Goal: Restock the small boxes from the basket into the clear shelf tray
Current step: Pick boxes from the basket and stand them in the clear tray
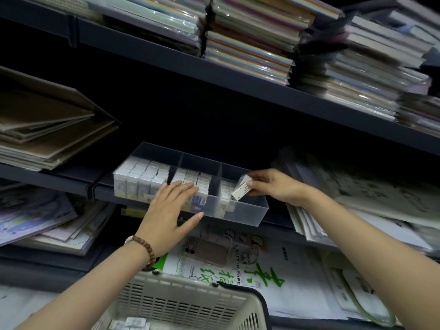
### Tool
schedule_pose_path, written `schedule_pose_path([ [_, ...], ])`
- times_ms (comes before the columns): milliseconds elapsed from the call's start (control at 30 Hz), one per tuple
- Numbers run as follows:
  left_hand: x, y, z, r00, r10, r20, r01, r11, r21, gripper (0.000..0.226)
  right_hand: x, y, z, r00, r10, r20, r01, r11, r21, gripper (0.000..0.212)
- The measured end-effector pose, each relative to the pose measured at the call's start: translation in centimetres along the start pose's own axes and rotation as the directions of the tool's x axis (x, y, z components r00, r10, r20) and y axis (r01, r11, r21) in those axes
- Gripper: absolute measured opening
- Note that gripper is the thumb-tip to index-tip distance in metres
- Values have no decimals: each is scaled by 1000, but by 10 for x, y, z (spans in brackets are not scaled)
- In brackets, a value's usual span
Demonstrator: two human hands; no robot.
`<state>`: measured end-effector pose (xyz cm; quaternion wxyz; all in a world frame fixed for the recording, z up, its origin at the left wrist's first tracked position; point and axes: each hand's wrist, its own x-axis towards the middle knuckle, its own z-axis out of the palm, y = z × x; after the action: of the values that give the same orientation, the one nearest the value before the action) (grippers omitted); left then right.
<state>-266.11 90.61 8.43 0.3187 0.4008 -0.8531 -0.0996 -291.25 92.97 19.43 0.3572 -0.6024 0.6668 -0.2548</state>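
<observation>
three compartments split the tray [247, 216]; boxes [140, 175] pack the left one. the left hand [170, 210] lies flat, fingers straight, on the middle row. below sits the basket [190, 303]. the right hand [273, 184] pinches a tilted box [241, 190] over the right compartment.

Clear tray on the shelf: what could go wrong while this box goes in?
The clear tray seems to jut past the shelf edge; the left hand pressing on its boxes might tip it. The small box is held tilted by the right hand, so it could jam against the row or slip.
</observation>
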Motion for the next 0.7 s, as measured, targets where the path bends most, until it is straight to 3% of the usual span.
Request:
schedule_pose_path([
  [267, 0, 1, -1, 1000, -5, -3, 5, 1000, 12, 77, -3, 1, 5, 999, -42, -32, 37, 989, -142, 45],
  [400, 0, 1, -1, 1000, -4, -2, 4, 1000, 18, 77, -7, -4, 3, 994, -106, -5, 96, 916, -389, 39],
  [467, -1, 1, -1, 1000, -4, -3, 4, 1000, 20, 77, -7, -6, 7, 993, -117, -5, 103, 898, -428, 38],
  [600, 0, 1, 0, 1000, 1, -11, 0, 1000, 29, 76, -5, -7, 14, 999, -51, 7, 51, 963, -265, 36],
  [700, 0, 1, 1, 1000, 3, -17, -3, 1000, 30, 75, -4, -5, 16, 1000, 21, -14, -21, 999, -34, 36],
])
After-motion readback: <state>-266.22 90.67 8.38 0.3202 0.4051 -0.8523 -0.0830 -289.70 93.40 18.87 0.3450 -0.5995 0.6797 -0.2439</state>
